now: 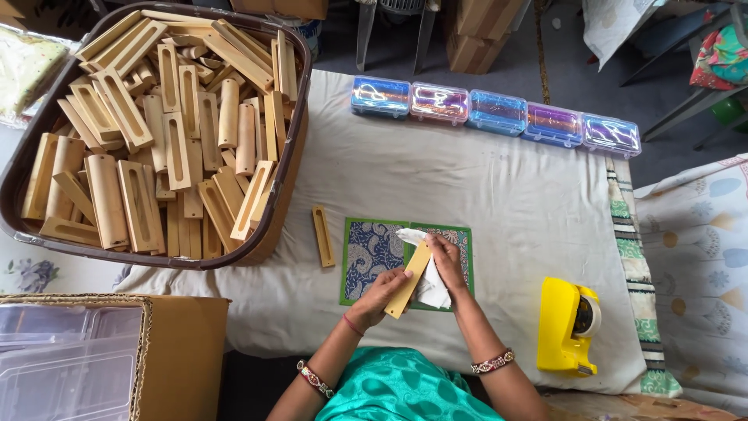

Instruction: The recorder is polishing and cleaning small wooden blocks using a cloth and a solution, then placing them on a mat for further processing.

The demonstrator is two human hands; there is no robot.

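Left hand (379, 295): gripped the lower end of a wooden piece (408, 279), above the patterned mat (368, 249).
Right hand (446, 259): pressed a white cloth (429, 288) against that piece.
Spare piece (322, 235): lay left of the mat.
Basket (290, 148): full of similar pieces, far left.
Tape dispenser (562, 325): yellow, at right.
Boxes (496, 111): five, shiny, along the far edge.

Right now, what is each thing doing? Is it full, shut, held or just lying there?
Brown tub: full of wooden pieces.
Wooden piece: held in left hand, tilted.
White cloth: held by right hand.
Lone wooden piece: lying flat.
Plastic cases: shut, in a row.
Tape dispenser: resting untouched.
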